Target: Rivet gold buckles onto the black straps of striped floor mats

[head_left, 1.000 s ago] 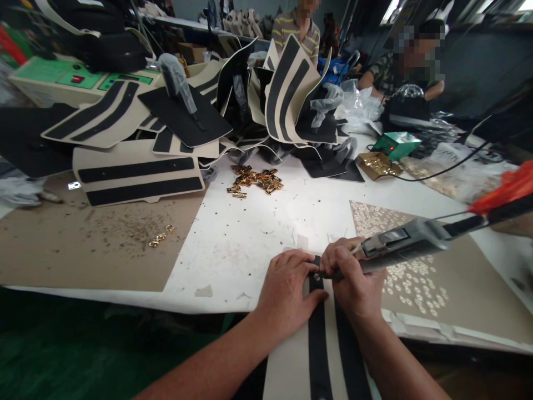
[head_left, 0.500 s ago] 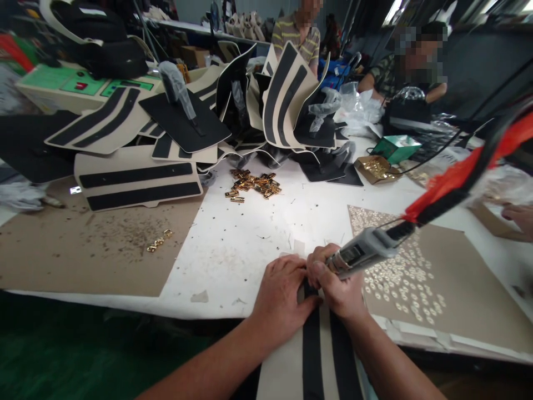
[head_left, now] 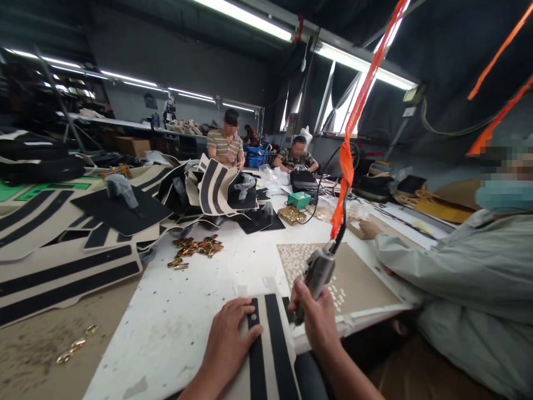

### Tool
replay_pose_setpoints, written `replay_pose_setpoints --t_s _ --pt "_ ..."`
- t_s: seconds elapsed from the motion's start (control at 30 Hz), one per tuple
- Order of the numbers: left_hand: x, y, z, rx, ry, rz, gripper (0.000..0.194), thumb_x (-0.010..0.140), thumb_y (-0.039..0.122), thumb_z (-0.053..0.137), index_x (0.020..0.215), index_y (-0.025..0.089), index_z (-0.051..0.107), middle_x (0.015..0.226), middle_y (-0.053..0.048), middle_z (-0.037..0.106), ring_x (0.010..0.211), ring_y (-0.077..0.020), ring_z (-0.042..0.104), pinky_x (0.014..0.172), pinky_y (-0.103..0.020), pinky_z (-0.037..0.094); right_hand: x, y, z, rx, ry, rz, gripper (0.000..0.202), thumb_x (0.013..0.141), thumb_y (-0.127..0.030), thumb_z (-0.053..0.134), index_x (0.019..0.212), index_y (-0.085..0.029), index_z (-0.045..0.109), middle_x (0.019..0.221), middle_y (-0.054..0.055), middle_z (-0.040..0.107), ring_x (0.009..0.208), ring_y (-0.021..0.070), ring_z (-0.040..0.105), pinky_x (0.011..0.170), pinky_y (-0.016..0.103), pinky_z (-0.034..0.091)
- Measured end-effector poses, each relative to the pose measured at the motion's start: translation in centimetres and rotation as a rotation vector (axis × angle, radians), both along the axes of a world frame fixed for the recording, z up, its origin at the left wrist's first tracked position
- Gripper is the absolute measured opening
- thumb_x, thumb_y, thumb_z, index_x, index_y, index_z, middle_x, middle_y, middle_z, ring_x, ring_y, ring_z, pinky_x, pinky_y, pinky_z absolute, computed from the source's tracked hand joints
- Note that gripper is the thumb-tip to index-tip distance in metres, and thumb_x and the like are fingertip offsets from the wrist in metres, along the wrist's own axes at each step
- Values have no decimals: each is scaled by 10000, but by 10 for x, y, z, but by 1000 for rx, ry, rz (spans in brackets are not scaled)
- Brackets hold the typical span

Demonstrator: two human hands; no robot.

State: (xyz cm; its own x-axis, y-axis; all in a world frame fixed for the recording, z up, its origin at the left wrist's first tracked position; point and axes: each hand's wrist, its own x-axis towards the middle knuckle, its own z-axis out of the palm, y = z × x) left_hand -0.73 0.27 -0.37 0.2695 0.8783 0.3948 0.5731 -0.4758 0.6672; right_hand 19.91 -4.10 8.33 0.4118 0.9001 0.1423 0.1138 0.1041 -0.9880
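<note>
Now right hand (head_left: 320, 318) grips grey cylindrical tool (head_left: 320, 269), lifted off bottom-centre black-striped beige panel (head_left: 265, 340), dot (head_left: 254, 316) exposed, left hand (head_left: 228, 340) open on panel.

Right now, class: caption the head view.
Left hand resting on a cream, black-striped panel; right hand gripping a grey cylindrical tool beneath an orange strip.

Held panel (head_left: 263, 347) cropped, nearest person (head_left: 462, 266) cropped

tool (head_left: 318, 273) now off striped panel (head_left: 261, 355)
</note>
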Motion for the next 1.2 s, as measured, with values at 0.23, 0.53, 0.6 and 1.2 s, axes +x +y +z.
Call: replay_pose_setpoints --t_s 0.23,0.53,0.6,1.2 --pt "-4 -27 17 87 -16 12 338 785 166 767 1114 217 709 1274 -101 708 1244 -302 629 1094 -539 515 82 -67 -50 -272 -455 -221 495 813 -710 616 882 -220 624 735 49 702 784 324 686 744 414 512" --pt "-77 -110 10 142 325 -174 681 840 -35 424 1409 299 592 1477 -47 614 1394 -249 540 1183 -513 463 114 -84 -90 -140 -668 -215 601 826 -657 597 1185 -176 619 1134 134 651 1086 344 640 998 486 482" --pt "-78 -123 14 141 389 -209 641 879 58 532 1477 292 540 1557 -75 536 1445 -298 482 1187 -552 442 116 -95 -97 -94 -655 -277 734 823 -664 619 1353 -160 559 1218 154 625 1109 339 631 994 486 499" --pt "13 -69 166 -418 -1099 33 491 762 413 869 1159 171 712 1132 -111 793 1134 -317 716 1057 -451 534 53 -135 -9 105 -137 26 693 883 -583 698 1464 -253 512 1371 135 626 1189 315 638 1051 491 503"
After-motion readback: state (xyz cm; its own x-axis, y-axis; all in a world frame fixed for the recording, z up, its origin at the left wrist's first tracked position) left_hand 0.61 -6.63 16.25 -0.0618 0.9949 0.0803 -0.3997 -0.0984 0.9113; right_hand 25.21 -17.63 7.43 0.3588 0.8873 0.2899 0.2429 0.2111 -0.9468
